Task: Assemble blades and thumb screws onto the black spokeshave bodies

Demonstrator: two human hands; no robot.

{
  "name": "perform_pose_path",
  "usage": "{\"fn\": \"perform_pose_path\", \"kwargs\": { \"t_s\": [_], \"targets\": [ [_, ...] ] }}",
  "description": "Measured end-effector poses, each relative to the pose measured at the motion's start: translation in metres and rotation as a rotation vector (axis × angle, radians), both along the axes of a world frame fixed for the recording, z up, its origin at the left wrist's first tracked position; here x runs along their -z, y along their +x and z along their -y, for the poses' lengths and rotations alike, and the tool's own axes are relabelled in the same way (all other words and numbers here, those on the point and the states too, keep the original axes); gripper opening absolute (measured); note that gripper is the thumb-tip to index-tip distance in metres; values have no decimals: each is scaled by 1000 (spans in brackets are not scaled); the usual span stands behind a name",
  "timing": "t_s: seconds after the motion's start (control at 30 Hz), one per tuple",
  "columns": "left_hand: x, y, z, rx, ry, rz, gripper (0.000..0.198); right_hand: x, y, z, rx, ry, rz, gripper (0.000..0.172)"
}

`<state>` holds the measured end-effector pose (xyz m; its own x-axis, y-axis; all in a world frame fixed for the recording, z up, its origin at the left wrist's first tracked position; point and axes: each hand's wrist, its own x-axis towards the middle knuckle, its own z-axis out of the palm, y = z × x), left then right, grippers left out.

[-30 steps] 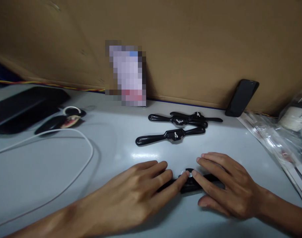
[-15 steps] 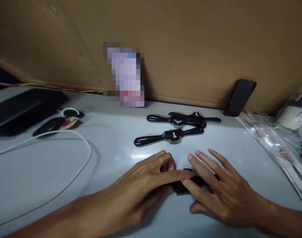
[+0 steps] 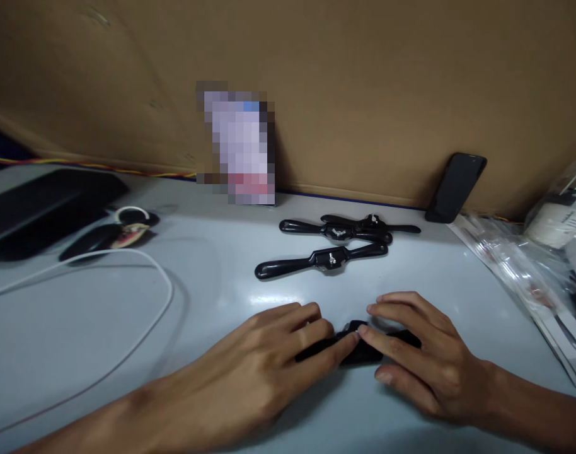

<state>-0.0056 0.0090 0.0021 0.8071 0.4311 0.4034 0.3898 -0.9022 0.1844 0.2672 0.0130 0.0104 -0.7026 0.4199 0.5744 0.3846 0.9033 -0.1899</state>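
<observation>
Head view: pale grey table (image 3: 212,296) backed by a cardboard wall (image 3: 363,82), a phone (image 3: 455,187) leaning on it far beyond the hands. Both hands pinch one black tool (image 3: 358,345): left hand (image 3: 269,366) grasping its left end, right hand (image 3: 425,359) its right. Two matching tools (image 3: 335,243) lie just beyond. Half a second ago the right fingers were splayed; now they've curled in.

Both hands (image 3: 264,372) (image 3: 425,359) low, fingertips together
</observation>
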Motion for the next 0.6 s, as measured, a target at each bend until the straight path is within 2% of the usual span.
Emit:
{"fn": "perform_pose_path", "kwargs": {
  "t_s": [0.07, 0.13, 0.23, 0.3, 0.47, 0.53, 0.6],
  "targets": [
    [0, 0, -1, -11, 8, -13, 55, -1, 1, 0, -33, -11, -28, 30],
    [-1, 1, -1, -40, -18, 9, 64, 0, 2, -1, -64, -17, -29, 32],
    [-5, 1, 0, -73, -135, 19, 82, 1, 2, -1, -69, -18, 62, 39],
    [-6, 2, 0, -83, -228, 23, 87, 2, 2, 1, -39, -4, 168, 44],
    [-6, 2, -1, -82, -398, 89, 77, 2, -3, 9, 81, 77, 391, 61],
    [-5, 2, -2, -75, -416, 97, 74, 1, -3, 10, 84, 113, 382, 56],
    [-6, 2, -2, -74, -420, 93, 71, 1, -1, 9, 27, 126, 267, 44]
  ]
}}
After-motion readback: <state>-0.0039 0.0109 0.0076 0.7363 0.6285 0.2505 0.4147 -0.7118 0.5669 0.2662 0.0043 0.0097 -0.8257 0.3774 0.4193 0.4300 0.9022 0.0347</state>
